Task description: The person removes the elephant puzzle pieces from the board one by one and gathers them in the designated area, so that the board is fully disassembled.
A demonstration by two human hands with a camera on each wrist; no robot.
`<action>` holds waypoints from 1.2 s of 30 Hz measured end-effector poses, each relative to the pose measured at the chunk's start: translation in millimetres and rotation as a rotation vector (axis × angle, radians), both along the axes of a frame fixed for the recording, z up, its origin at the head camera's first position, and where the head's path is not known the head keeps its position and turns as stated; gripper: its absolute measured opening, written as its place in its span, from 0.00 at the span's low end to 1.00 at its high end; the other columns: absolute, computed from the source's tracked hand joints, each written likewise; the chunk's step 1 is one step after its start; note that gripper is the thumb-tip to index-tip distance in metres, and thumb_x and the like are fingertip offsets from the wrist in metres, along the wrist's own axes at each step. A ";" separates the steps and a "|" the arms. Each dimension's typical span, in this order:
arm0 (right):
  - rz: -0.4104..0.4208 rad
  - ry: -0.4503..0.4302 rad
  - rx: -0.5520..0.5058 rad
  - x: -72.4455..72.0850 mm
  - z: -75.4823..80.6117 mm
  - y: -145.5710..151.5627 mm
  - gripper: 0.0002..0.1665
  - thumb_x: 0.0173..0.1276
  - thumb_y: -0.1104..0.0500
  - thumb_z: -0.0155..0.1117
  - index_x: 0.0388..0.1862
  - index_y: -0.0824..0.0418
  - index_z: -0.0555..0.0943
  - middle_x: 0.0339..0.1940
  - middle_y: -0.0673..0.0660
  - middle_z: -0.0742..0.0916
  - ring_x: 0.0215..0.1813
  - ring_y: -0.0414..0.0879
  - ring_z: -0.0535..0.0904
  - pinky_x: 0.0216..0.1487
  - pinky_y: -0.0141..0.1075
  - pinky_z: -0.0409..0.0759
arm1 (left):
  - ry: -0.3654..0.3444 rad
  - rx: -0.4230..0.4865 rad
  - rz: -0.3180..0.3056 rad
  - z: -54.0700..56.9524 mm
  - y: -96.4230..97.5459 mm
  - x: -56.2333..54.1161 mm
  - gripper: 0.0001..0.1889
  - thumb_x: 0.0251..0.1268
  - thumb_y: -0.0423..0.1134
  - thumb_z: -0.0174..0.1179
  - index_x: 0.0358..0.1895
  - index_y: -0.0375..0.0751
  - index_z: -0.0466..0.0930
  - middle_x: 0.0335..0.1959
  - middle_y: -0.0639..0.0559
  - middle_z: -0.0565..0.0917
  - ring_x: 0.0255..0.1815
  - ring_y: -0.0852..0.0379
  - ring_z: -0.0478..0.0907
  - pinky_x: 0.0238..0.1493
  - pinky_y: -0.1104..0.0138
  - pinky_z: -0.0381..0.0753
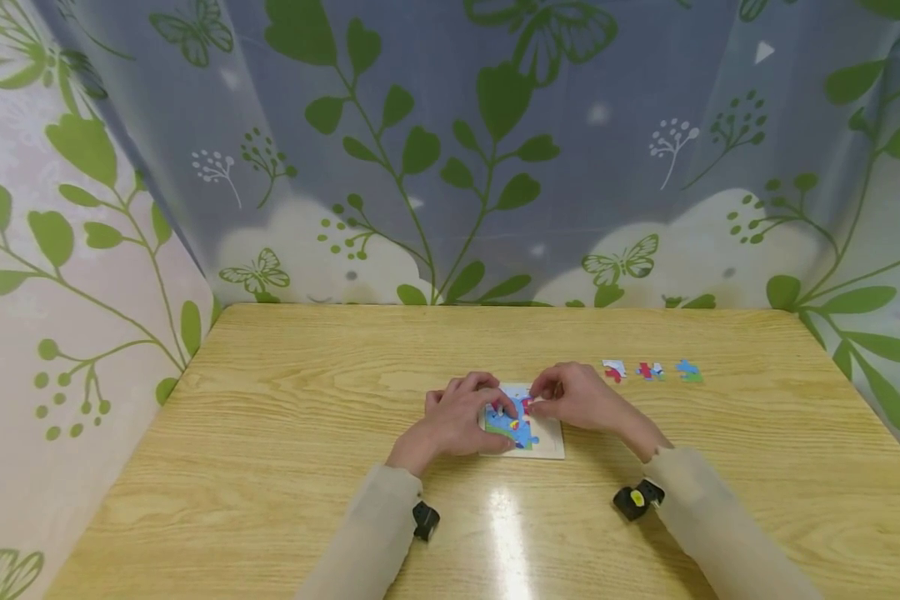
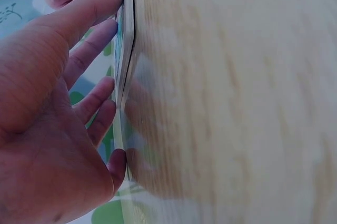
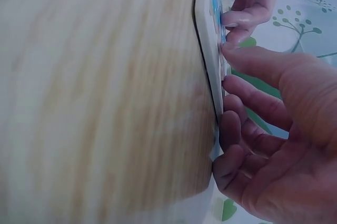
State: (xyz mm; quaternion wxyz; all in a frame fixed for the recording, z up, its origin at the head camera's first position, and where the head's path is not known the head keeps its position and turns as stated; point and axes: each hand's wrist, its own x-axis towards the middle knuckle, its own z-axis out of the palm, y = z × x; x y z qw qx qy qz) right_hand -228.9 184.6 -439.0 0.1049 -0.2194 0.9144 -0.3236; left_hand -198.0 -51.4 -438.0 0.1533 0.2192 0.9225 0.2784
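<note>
A small puzzle board (image 1: 549,446) lies on the table, its left part filled with joined blue and green pieces (image 1: 501,423) and its lower right bare wood. My left hand (image 1: 461,417) spans the board's left side, with thumb and fingers spread and fingertips on the pieces and edge. At the upper right of the board, my right hand (image 1: 581,400) pinches a reddish puzzle piece (image 1: 527,405) between thumb and index finger, low against the surface. Much of that piece is hidden by the fingers. In the right wrist view, the right hand's other fingers (image 3: 230,129) curl beside the board edge.
Three loose puzzle pieces lie in a row at the back right: a white and red one (image 1: 613,370), a red and blue one (image 1: 648,372) and a blue and green one (image 1: 688,372). A patterned curtain (image 1: 450,167) stands behind the wooden table (image 1: 307,400).
</note>
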 end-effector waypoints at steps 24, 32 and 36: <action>-0.065 -0.106 -0.038 -1.2 -0.1 -6.7 0.08 0.66 0.57 0.73 0.38 0.60 0.84 0.27 0.52 0.82 0.28 0.43 0.73 0.31 0.33 0.70 | -0.004 -0.020 0.004 3.0 0.3 0.4 0.14 0.61 0.55 0.71 0.48 0.67 0.82 0.74 0.58 0.65 0.75 0.42 0.59 0.64 0.39 0.56; -0.082 -0.110 -0.031 -0.4 1.6 -5.2 0.13 0.67 0.56 0.72 0.46 0.62 0.84 0.35 0.54 0.85 0.35 0.44 0.78 0.38 0.36 0.76 | -0.005 -0.026 -0.005 2.1 1.3 -1.0 0.14 0.61 0.56 0.71 0.49 0.67 0.82 0.74 0.57 0.65 0.75 0.42 0.59 0.65 0.38 0.56; -0.081 -0.100 -0.033 0.1 0.6 -5.9 0.15 0.67 0.56 0.71 0.50 0.62 0.85 0.39 0.54 0.87 0.39 0.43 0.81 0.40 0.37 0.79 | 0.002 -0.025 -0.011 2.0 0.4 -1.1 0.14 0.61 0.56 0.71 0.49 0.66 0.82 0.74 0.57 0.65 0.75 0.42 0.60 0.65 0.39 0.56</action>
